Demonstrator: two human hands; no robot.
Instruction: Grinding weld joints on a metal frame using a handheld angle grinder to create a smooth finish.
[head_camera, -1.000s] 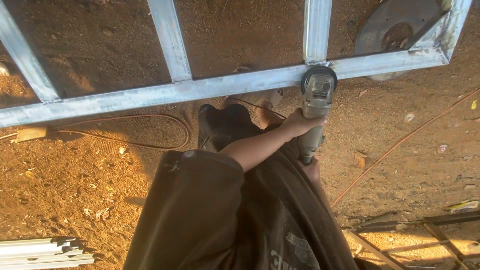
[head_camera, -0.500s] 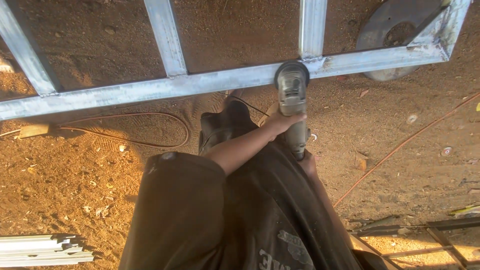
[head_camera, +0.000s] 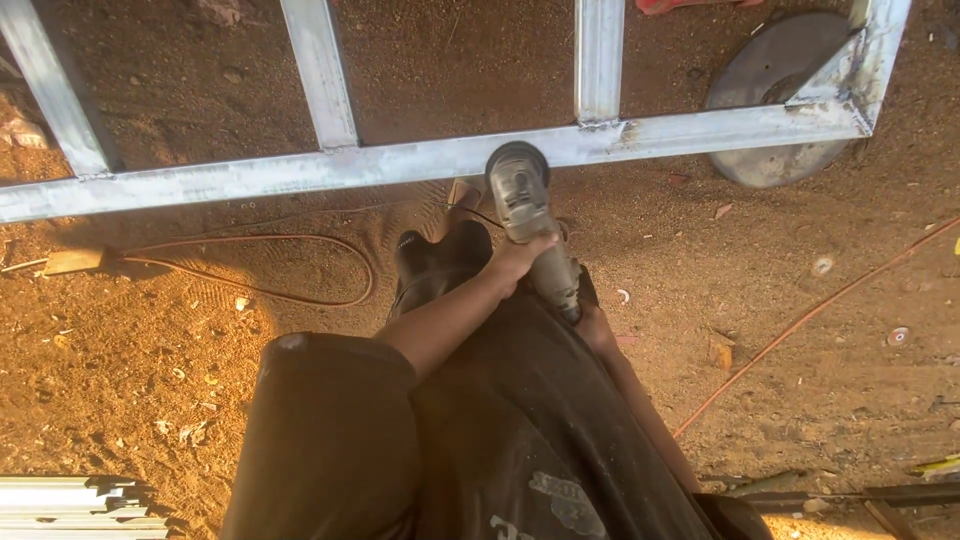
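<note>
Angle grinder (head_camera: 528, 215) sits in both your hands, its head at the near edge of the long bar of the grey metal frame (head_camera: 300, 170) lying on the sandy ground (head_camera: 200, 340). Your left hand (head_camera: 520, 262) wraps the body; your right hand (head_camera: 595, 325) closes on the rear end. An orange cable (head_camera: 300, 297) loops beside your dark boot (head_camera: 440, 262).

There was one angle grinder (head_camera: 525, 205), one metal frame (head_camera: 400, 160), one round disc (head_camera: 770, 90) beside the frame, and two hands.
</note>
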